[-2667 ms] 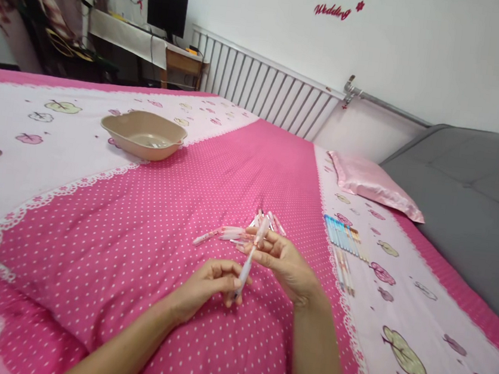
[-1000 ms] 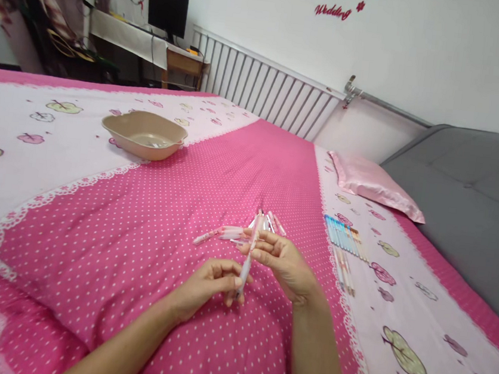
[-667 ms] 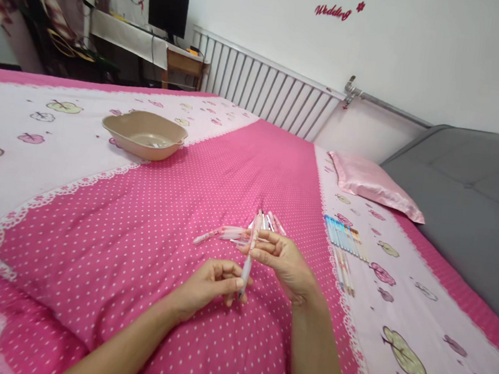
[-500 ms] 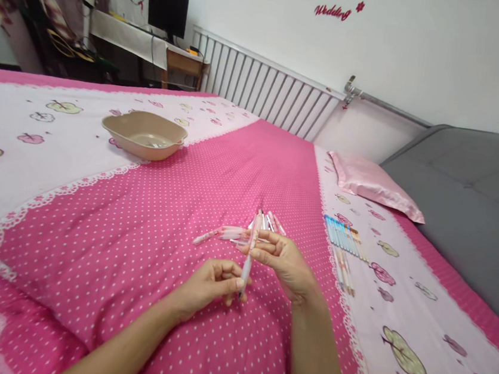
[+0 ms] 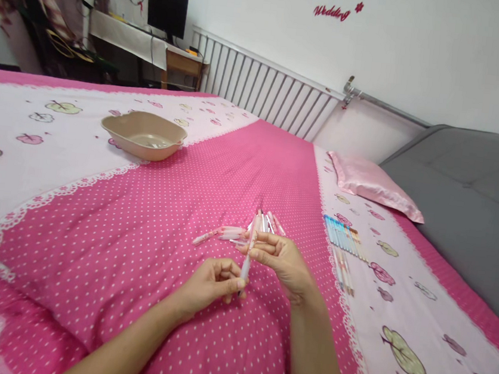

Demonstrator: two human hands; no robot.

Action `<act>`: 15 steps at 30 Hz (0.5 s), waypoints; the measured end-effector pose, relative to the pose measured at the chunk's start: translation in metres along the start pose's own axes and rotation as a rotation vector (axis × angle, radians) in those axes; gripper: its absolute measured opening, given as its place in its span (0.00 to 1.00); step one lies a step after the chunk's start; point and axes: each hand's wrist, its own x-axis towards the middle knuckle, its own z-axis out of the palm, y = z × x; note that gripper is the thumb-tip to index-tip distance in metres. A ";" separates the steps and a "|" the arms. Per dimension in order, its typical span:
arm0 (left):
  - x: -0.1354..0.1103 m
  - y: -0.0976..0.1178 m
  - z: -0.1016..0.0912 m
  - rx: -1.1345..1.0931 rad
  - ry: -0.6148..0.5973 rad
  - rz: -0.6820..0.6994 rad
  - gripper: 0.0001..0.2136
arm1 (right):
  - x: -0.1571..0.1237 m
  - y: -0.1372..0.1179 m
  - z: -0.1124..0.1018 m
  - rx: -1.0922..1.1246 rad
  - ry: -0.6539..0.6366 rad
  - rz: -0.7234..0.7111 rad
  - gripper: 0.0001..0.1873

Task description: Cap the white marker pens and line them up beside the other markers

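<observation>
A slim pink-and-white pen [image 5: 249, 253] stands nearly upright between both hands above the pink dotted bedspread [image 5: 149, 230]. My left hand [image 5: 209, 284] pinches its lower end with curled fingers. My right hand [image 5: 283, 263] grips its upper part with thumb and fingertips. Just beyond the hands lies a loose pile of similar pink pens [image 5: 244, 230]. To the right, on the pale border of the spread, lies a neat row of blue pens [image 5: 343, 234] with a few pink ones [image 5: 344, 273] below them.
A beige plastic basin [image 5: 144, 134] sits at the far left of the bed. A pink satin pillow [image 5: 373, 183] lies at the right by a grey sofa [image 5: 476, 207]. A white radiator [image 5: 265, 90] and a desk with a monitor [image 5: 166, 9] stand behind.
The pen has tilted a little more upright between the hands. Both hands have stayed in nearly the same place.
</observation>
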 end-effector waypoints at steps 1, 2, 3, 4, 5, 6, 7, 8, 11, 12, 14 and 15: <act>0.000 0.000 0.000 0.002 0.005 0.001 0.15 | 0.000 0.000 0.000 -0.002 0.009 0.003 0.21; 0.000 -0.001 0.000 0.000 0.008 0.001 0.15 | 0.000 0.000 0.000 -0.004 0.017 0.007 0.22; 0.000 -0.001 0.000 -0.003 0.011 0.002 0.15 | 0.000 0.000 0.000 -0.007 0.026 0.011 0.23; 0.000 -0.001 0.000 -0.005 0.015 0.003 0.15 | 0.000 0.000 0.000 -0.008 0.034 0.012 0.23; 0.001 -0.001 0.000 -0.007 0.017 0.004 0.16 | 0.000 0.000 0.000 -0.008 0.041 0.011 0.23; 0.001 -0.001 0.000 -0.009 0.018 0.004 0.16 | 0.000 0.001 0.000 -0.009 0.047 0.009 0.23; 0.001 -0.001 0.001 -0.010 0.021 0.003 0.16 | 0.001 0.001 0.000 -0.008 0.057 0.006 0.22; 0.001 -0.001 0.001 -0.012 0.024 0.002 0.16 | 0.001 0.001 0.000 -0.007 0.070 0.004 0.22; 0.002 -0.001 0.001 -0.015 0.035 -0.001 0.16 | 0.002 0.003 0.000 0.003 0.112 0.005 0.23; 0.002 -0.001 0.000 -0.016 0.038 -0.001 0.16 | 0.002 0.004 0.000 0.007 0.121 0.006 0.24; 0.003 -0.002 0.000 -0.018 0.040 -0.003 0.16 | 0.002 0.004 0.000 0.015 0.128 0.007 0.25; 0.003 -0.002 0.000 -0.019 0.041 -0.003 0.16 | 0.002 0.004 0.000 0.018 0.131 0.007 0.25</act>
